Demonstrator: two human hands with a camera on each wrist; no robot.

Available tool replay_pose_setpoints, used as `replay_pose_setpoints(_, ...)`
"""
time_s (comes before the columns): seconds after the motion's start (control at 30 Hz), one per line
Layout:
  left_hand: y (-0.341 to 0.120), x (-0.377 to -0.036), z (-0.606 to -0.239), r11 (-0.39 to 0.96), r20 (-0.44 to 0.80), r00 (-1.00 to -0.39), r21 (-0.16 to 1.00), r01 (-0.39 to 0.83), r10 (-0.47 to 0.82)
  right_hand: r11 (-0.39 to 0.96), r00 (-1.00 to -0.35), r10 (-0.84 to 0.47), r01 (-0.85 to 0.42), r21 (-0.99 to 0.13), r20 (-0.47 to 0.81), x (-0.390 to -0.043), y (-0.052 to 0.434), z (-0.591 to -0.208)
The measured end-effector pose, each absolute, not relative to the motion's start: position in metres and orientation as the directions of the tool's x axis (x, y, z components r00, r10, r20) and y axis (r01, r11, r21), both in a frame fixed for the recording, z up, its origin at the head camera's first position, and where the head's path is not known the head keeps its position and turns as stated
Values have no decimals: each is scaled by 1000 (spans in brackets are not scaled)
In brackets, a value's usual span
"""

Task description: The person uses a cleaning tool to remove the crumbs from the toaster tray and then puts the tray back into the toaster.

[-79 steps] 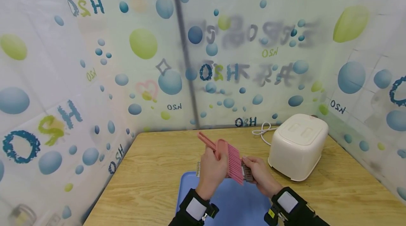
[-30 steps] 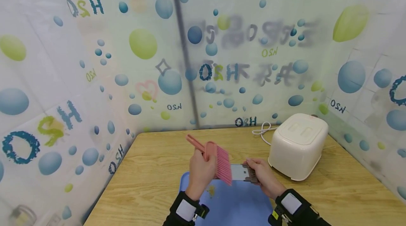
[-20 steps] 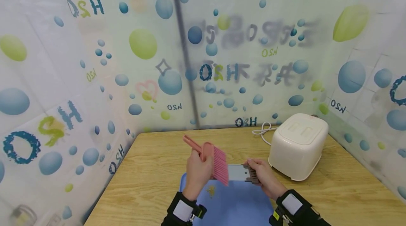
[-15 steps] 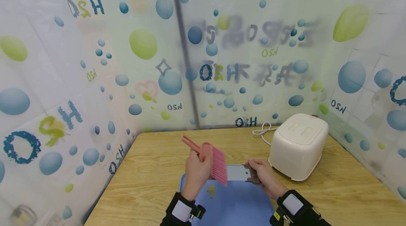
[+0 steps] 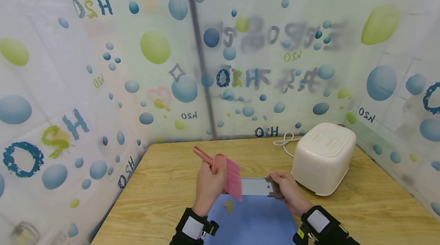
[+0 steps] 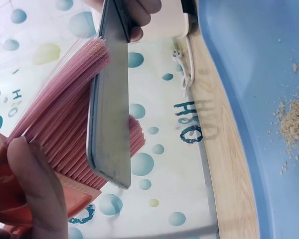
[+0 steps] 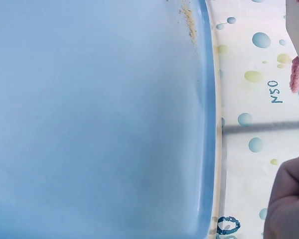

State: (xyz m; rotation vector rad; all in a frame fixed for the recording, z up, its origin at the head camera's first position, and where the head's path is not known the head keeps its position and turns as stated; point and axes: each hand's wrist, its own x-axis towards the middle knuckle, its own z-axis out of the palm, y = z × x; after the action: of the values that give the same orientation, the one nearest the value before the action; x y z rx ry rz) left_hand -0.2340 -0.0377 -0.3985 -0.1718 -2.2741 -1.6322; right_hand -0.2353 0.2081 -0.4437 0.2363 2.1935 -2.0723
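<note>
My left hand (image 5: pixel 207 188) grips a pink brush (image 5: pixel 233 179) by its head, the handle sticking up to the left. My right hand (image 5: pixel 290 192) pinches the slotted brown-grey end of a flat metal crumb tray (image 5: pixel 255 187), held level over a blue tray (image 5: pixel 261 220). The left wrist view has the pink bristles (image 6: pixel 65 114) lying against the metal crumb tray (image 6: pixel 109 114), with some tips showing past its other side. Below the left hand, a small heap of crumbs (image 5: pixel 228 206) lies on the blue tray. Only part of the right hand (image 7: pixel 291 199) enters the right wrist view.
A cream toaster (image 5: pixel 323 161) stands on the wooden table (image 5: pixel 172 172) to the right of the hands. Its white cord (image 5: pixel 284 142) lies coiled behind it. A bubble-patterned curtain (image 5: pixel 165 84) encloses the table at the back and sides.
My left hand and the brush have moved left along the crumb tray, uncovering more of its metal surface. Crumbs on the blue tray have come into view. The right hand has shifted slightly right.
</note>
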Motion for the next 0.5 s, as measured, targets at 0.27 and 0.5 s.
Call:
replay_pose_setpoints(0.27,-44,-233,-399,306,326,-942,907,290,-74,53,-979,45,202,-978,-200,-236,212,-445)
replay_pose_setpoints(0.5,-49,-232,-400,283,330,-941,912,298,-71,67,-976,62,212,-975,-208,-236,216,-446)
